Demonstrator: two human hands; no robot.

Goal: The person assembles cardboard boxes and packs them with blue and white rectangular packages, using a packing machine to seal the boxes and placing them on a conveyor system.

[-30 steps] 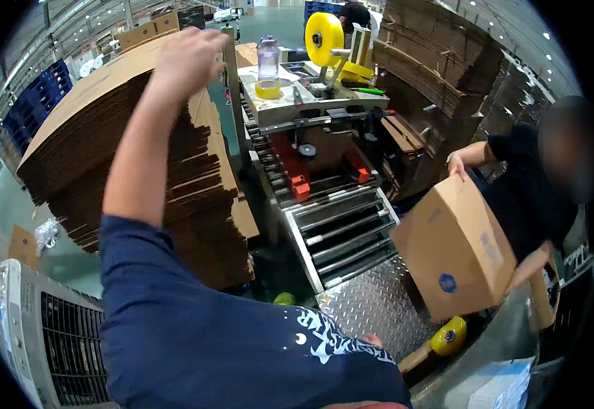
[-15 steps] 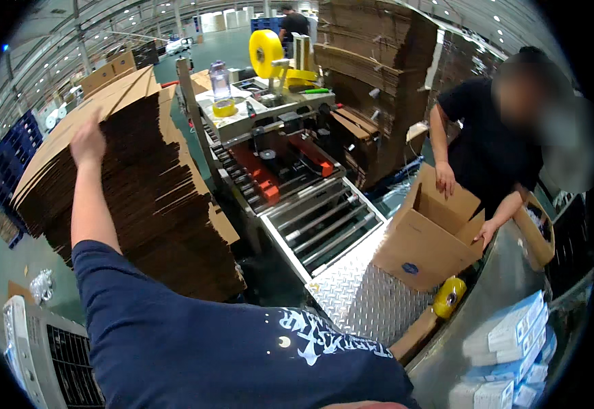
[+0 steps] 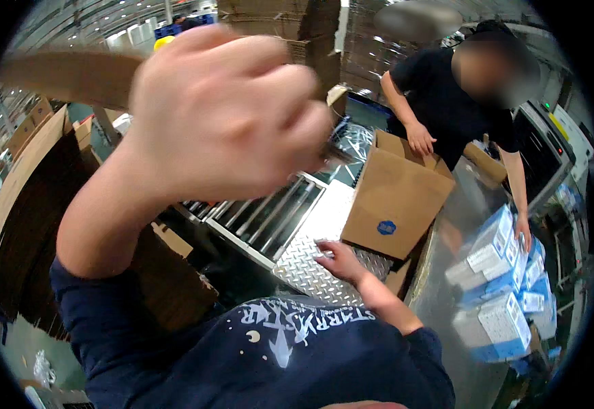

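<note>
Currently, left hand clamps a blurred, flat brown cardboard sheet; right hand, fingers parted, is above bare silver diamond-patterned metal plate; square-edged brown cardboard box hides its contents.

The flat sheet looked like dull brown cardboard, but it was blurry. The box was plain, dull cardboard too. The floor plate was shiny metal, all bumpy. The rollers were smooth, shiny metal. The table looked like smooth gray metal. The shirt was soft-looking, dull cloth.
</note>
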